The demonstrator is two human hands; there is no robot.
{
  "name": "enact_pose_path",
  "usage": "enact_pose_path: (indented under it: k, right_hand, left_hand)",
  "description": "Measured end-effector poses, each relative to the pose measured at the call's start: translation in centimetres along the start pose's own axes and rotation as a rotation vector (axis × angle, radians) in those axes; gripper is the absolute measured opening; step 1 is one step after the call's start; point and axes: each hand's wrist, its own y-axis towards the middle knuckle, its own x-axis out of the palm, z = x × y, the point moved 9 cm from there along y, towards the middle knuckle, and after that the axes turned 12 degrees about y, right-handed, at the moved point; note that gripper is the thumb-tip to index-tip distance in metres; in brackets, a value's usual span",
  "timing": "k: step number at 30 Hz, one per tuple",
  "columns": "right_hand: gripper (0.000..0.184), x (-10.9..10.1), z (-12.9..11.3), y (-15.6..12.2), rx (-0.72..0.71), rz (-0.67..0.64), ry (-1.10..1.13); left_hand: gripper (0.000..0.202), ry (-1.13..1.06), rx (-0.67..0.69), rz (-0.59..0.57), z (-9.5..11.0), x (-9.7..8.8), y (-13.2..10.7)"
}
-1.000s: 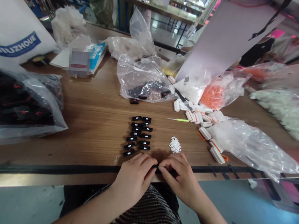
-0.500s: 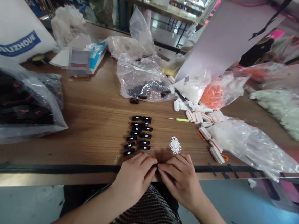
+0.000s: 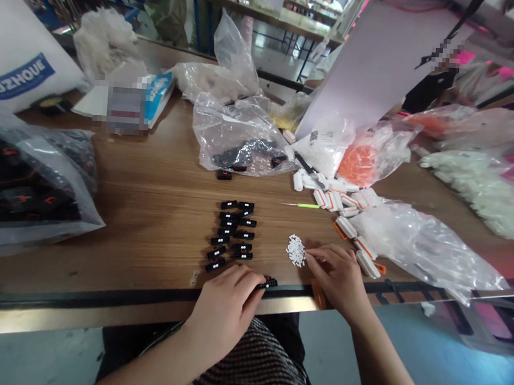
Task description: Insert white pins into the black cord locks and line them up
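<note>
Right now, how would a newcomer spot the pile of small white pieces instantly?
On the wooden table, by the edge nearest the wearer, find the right hand. Just left of it, and right of the small black blocks, lies the pile of small white pieces. Unlike the bigger, orange-trimmed white cases farther right, these are tiny, loose and heaped together.

At lower centre, the left hand [image 3: 227, 299] holds a black block [image 3: 270, 283], the right hand [image 3: 338, 277] at the edge of the white pile [image 3: 296, 251].

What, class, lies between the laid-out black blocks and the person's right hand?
A pile of small white pieces, close to the right hand, in the head view.
</note>
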Motion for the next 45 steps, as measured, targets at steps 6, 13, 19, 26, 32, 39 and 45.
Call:
enact_pose_path:
  k: [6,13,19,26,32,39,45]
  right_hand:
    - [0.021,0.5,0.5,0.6,0.02,-0.037,-0.054]
    - [0.019,0.2,1.7,0.7,0.122,-0.083,0.029]
    - [0.024,0.2,1.3,0.5,0.113,-0.099,0.097]
    - [0.017,-0.1,1.4,-1.6,0.041,0.103,0.027]
    - [0.016,0.3,1.6,-2.0,0.115,0.08,0.117]
    - [0.015,2.8,-5.0,-2.4,0.068,-0.152,0.403]
    - [0.013,4.1,-7.0,-2.6,0.014,-0.24,0.376]
  left_hand:
    - [0.01,0.001,-0.008,0.016,-0.2,-0.1,-0.1]
    - [0.01,-0.015,-0.01,0.005,-0.2,0.1,-0.1]
    - [0.009,0.005,-0.008,0.007,-0.1,0.0,-0.1]
    - [0.01,0.001,-0.011,0.007,-0.1,0.0,0.0]
    - [0.01,-0.003,-0.005,0.008,-0.1,-0.1,0.0]
    - [0.011,-0.016,-0.013,-0.03,-0.3,0.2,-0.2]
    - [0.012,-0.021,-0.021,-0.053,-0.4,0.6,-0.3]
